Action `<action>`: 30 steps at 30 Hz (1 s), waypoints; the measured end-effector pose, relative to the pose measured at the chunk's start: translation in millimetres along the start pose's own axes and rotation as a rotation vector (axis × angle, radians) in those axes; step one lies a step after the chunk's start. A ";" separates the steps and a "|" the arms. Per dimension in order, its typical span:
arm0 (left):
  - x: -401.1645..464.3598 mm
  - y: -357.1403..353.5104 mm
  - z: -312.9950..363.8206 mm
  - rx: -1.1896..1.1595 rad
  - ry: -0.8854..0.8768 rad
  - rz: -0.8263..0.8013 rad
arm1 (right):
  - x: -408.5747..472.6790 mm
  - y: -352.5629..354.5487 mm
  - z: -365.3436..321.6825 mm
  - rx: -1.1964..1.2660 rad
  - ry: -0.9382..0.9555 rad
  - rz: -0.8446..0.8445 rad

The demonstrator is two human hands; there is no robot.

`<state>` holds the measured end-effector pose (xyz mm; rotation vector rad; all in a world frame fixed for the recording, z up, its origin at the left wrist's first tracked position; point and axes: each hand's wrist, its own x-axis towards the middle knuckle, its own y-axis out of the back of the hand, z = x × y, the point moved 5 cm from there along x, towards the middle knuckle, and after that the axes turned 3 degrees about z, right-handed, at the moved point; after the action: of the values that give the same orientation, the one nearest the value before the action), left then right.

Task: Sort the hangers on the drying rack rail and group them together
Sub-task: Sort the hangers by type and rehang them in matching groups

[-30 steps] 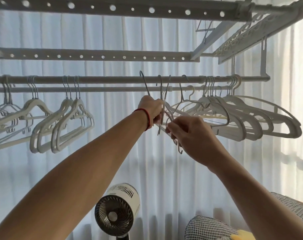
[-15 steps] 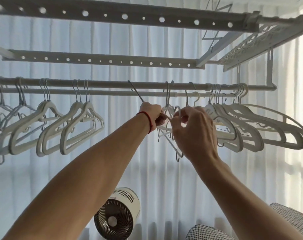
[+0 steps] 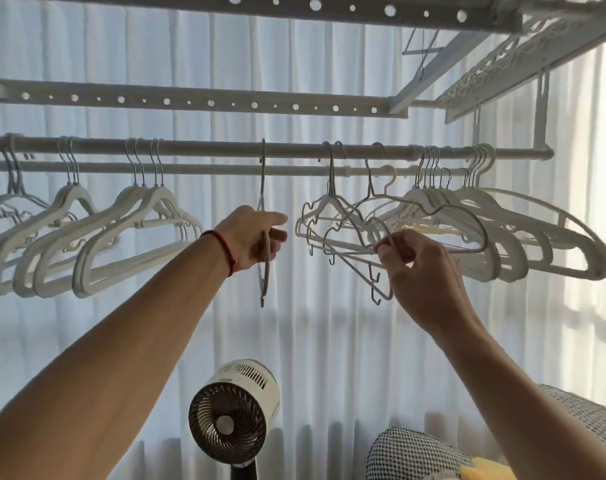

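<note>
left grip (image 3: 256, 237) closed, right grip (image 3: 412, 258) pinching

Home laundry-drying spot by a window. Daylight is coming through white curtains (image 3: 329, 334) running the full width. Ceiling-mounted drying rack (image 3: 204, 102) with perforated bars is hanging overhead, hangers (image 3: 128, 230) sitting on its rail (image 3: 204, 147). Small fan (image 3: 233, 415) is standing below, checked cushion (image 3: 409, 455) lying at lower right.

Bare rail (image 3: 208, 147) is lying open left of the left hand (image 3: 251, 239); wire hangers (image 3: 343, 216) are crowding its right
</note>
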<state>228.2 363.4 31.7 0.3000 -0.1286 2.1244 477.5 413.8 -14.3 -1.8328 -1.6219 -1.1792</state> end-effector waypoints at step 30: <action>-5.7 -79.4 28.2 -0.336 0.056 -0.015 | 0.5 -2.0 33.7 0.108 -0.255 -0.074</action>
<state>302.5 395.9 55.4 0.0432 -0.4430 2.0521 486.2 440.6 -32.9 -1.9311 -1.8667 -0.8960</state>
